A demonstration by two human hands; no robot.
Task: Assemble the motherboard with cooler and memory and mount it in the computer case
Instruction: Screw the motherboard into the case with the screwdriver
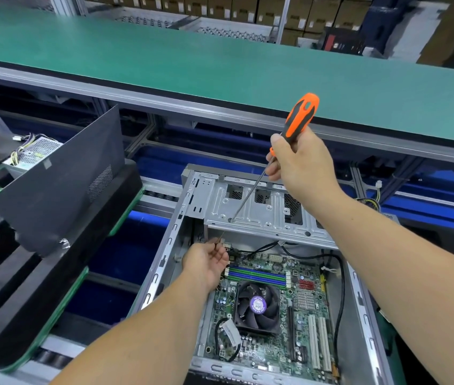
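Note:
An open grey computer case [164, 262] lies in front of me with the green motherboard [309, 326] inside it. A black cooler fan [257, 305] sits on the board, with blue and green memory slots [257, 275] just behind it. My right hand [300, 165] grips an orange-and-black screwdriver [300, 112], its long shaft slanting down to the metal drive bracket [264, 209] at the case's far end. My left hand [205, 262] hovers at the board's far left corner, fingers curled and pinching something small and thin that I cannot make out.
A black side panel [59, 184] leans upright on a neighbouring case at the left. A power supply with coloured wires [32, 154] sits behind it. A green-topped bench [220, 68] runs across the back. Black cables [339, 295] loop along the board's right side.

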